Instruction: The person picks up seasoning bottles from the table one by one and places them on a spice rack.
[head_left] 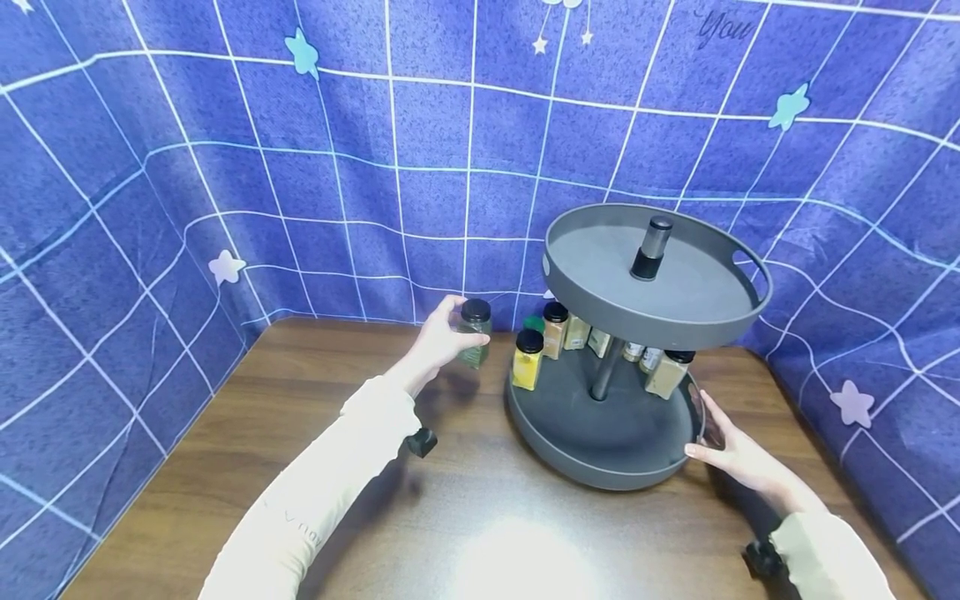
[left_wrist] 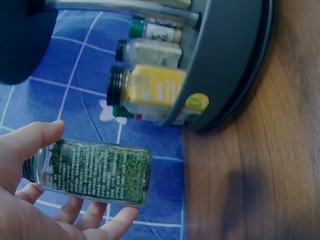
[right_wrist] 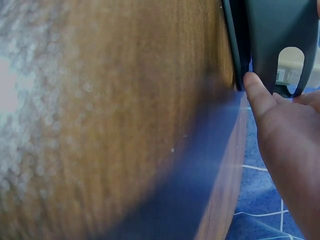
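Observation:
My left hand (head_left: pixel 438 343) holds a clear glass spice jar (left_wrist: pixel 100 172) of green dried herbs with a black lid, above the table and left of the two-tier turntable. In the left wrist view the jar lies sideways, with white print on its side. My right hand (head_left: pixel 738 454) touches the outer wall of the turntable's dark grey lower tray (head_left: pixel 600 479) at its right side, the thumb against the wall near a handle cutout (right_wrist: pixel 290 67). A jar with a yellow label (head_left: pixel 527 367) stands at that tray's left edge.
More spice jars line the lower tray's back, among them a black-lidded orange-brown jar (head_left: pixel 555 329) and a beige jar (head_left: pixel 667 375) at right. The upper tray (head_left: pixel 600 242) overhangs them around a central post (head_left: pixel 652 246). A blue grid-patterned cloth (head_left: pixel 337 192) hangs behind the wooden table (head_left: pixel 300 383).

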